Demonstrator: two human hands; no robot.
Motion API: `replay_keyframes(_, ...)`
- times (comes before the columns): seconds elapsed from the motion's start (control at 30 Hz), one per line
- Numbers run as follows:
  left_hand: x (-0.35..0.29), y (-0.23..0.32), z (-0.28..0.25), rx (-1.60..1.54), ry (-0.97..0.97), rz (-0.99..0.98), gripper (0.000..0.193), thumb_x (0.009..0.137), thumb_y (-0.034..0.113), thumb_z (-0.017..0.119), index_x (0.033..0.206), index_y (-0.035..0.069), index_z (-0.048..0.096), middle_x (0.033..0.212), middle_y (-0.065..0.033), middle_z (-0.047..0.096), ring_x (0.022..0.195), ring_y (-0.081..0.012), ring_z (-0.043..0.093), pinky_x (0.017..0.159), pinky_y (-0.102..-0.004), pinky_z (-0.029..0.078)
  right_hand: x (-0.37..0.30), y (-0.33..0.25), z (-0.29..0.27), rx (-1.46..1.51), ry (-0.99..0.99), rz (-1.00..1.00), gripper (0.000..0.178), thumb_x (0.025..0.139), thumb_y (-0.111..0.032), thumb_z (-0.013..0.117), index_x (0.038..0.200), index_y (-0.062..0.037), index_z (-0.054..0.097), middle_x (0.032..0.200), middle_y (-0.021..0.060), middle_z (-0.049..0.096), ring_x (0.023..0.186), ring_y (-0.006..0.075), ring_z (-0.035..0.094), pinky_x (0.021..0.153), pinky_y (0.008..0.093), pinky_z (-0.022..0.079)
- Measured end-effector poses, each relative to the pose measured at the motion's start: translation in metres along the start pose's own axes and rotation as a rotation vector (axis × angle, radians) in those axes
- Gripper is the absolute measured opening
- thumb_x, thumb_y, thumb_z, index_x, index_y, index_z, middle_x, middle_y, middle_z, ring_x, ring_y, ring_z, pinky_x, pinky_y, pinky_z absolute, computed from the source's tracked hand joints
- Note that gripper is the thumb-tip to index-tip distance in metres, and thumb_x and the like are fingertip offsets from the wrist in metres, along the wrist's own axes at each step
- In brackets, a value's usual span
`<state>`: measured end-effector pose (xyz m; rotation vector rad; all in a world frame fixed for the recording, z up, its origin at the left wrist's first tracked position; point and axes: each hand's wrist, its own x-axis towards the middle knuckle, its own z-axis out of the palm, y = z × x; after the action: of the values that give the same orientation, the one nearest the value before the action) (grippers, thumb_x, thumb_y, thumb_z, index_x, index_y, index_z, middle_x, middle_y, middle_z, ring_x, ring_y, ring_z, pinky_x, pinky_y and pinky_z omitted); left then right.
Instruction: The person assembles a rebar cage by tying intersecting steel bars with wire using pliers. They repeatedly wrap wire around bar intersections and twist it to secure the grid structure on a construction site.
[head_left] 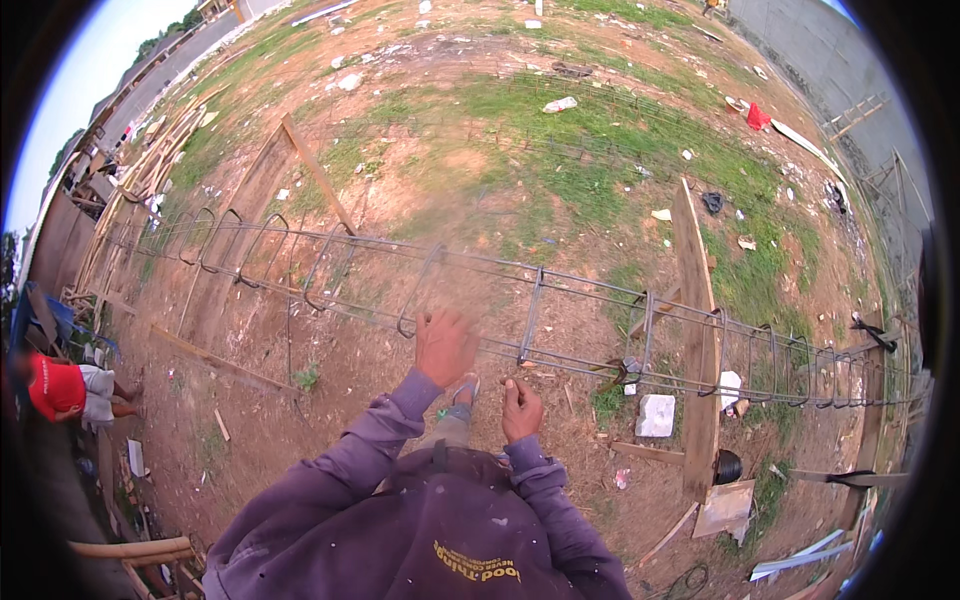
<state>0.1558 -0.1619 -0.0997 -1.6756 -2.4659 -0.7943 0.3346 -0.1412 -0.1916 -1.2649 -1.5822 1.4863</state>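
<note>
A long rebar cage (590,290) of thin steel bars with square stirrups runs across in front of me from left to right. My left hand (447,345) is at its near lower bar, beside a tilted stirrup (422,290). That hand's fingertips are smeared, so whether they grip the steel is unclear. Just nearer to me than the cage, my right hand (522,410) is closed with its thumb against the fingers. Anything inside it is hidden or too small to name. Both arms are in purple sleeves.
An upright wooden plank (697,340) props the cage at right; a wooden frame (318,175) stands at left. White blocks (655,415) and a black coil (728,466) lie near the plank. At far left is a person in a red shirt (57,386). Litter dots the grass and dirt.
</note>
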Motion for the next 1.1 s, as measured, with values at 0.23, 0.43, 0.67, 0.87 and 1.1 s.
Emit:
replay_keyframes(0.23,0.063,-0.004,0.048,-0.585,-0.673,-0.125,0.027,0.086,0.021,0.068,0.103,0.001,0.071,0.085,-0.0093,0.072,0.080,-0.0160,0.067,0.072,-0.0360,0.052,0.019,-0.017,0.002,-0.072,0.034,-0.101,0.023,0.093,-0.018,0.058,0.103,0.0010,0.068,0.083,0.0150,0.070,0.074,0.0184,0.066,0.070,0.0319,0.051)
replay_keyframes(0.43,0.061,-0.004,0.051,-0.779,-0.705,-0.235,0.018,0.083,0.014,0.069,0.097,0.003,0.071,0.085,-0.0072,0.072,0.080,-0.0130,0.067,0.074,-0.0331,0.052,0.020,-0.016,-0.002,0.184,-0.131,0.134,0.025,0.096,-0.020,0.055,0.101,0.0014,0.067,0.063,0.0069,0.061,0.051,0.0109,0.057,0.047,0.0266,0.044)
replay_keyframes(0.67,0.021,0.008,0.021,-0.166,-0.061,0.771,0.021,0.075,0.010,0.071,0.096,0.012,0.072,0.091,-0.0011,0.070,0.088,-0.0216,0.060,0.080,-0.0346,0.047,0.006,-0.028,0.010,0.475,-0.057,0.171,0.029,0.100,-0.024,0.052,0.110,0.0012,0.063,0.063,0.0036,0.057,0.046,0.0087,0.052,0.042,0.0224,0.040)
replay_keyframes(0.87,0.052,-0.005,0.025,-0.432,-0.694,-0.032,0.037,0.094,0.039,0.058,0.102,0.006,0.073,0.081,-0.0082,0.070,0.068,-0.0157,0.063,0.063,-0.0331,0.052,0.008,-0.032,0.018,0.495,-0.012,0.131,0.030,0.101,-0.024,0.051,0.111,0.0012,0.063,0.065,0.0036,0.058,0.048,0.0084,0.054,0.043,0.0218,0.041)
replay_keyframes(1.1,0.085,0.001,0.034,-0.717,-1.094,-0.273,0.043,0.089,0.041,0.067,0.087,-0.001,0.074,0.072,-0.0070,0.070,0.058,-0.0126,0.064,0.049,-0.0262,0.049,0.003,-0.031,0.028,0.485,0.056,0.161,0.029,0.101,-0.023,0.050,0.111,0.0013,0.062,0.066,0.0045,0.060,0.049,0.0091,0.055,0.044,0.0214,0.042)
